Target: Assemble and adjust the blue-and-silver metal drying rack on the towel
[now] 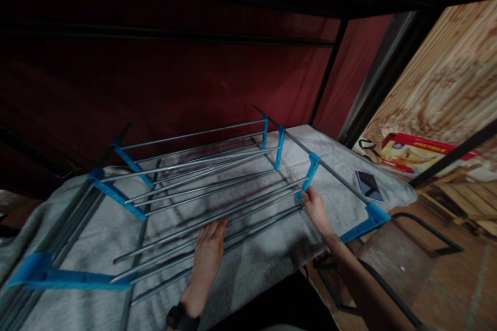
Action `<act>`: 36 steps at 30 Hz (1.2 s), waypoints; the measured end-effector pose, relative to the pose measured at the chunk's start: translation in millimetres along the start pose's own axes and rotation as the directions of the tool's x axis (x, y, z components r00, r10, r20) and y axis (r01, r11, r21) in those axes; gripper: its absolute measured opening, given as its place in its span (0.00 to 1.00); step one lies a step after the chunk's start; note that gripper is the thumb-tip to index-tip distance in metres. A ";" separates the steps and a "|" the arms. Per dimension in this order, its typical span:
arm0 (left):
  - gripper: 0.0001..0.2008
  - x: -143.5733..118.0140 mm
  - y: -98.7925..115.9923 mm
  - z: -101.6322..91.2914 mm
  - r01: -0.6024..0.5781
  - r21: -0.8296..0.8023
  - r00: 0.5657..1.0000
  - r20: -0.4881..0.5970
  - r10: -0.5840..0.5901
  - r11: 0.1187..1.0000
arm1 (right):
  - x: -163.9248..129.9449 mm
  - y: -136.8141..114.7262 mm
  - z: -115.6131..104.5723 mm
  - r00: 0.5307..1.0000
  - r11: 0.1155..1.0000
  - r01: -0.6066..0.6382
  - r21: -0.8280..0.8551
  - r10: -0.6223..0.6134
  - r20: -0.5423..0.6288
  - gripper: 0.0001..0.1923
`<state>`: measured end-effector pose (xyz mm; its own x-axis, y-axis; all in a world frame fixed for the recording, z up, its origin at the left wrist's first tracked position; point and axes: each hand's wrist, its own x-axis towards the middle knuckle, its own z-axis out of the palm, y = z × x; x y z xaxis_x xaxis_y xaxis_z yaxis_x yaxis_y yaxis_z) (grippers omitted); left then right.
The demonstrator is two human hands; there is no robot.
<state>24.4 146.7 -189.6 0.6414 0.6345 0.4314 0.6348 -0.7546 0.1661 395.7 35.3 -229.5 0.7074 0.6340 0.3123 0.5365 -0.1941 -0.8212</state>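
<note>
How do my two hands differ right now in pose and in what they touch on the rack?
The left hand lies flat, palm down, fingers spread over the grey metal rods; the right hand is curled, pinching a blue plastic bracket at the rods' end. The left hand sits mid-span of the rods; the right is at the rack's right edge. Both are bare and rest over the grey blanket.

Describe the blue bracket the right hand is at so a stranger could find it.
Start at the grey blanket with the rack of metal rods on it. Along the rack's right rail stand several blue brackets; the one meant, the bracket, is third from the far end. It alone has the right hand at its foot.
</note>
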 end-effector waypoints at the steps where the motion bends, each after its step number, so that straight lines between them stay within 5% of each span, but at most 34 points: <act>1: 0.19 -0.6 -0.4 0.6 0.003 -0.001 1.000 0.000 -0.003 1.000 | -0.8 -1.4 0.4 1.000 1.000 -0.003 -0.014 0.003 -0.002 0.16; 36: 0.21 -1.6 -5.4 5.1 0.035 -0.089 0.997 0.067 -0.029 0.995 | -3.6 -9.9 7.7 0.999 0.995 -0.042 -0.088 0.040 -0.019 0.16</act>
<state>22.2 150.5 -195.7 0.6503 0.6658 0.3658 0.6161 -0.7439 0.2589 384.3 40.8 -226.2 0.7368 0.6118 0.2880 0.5453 -0.2858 -0.7880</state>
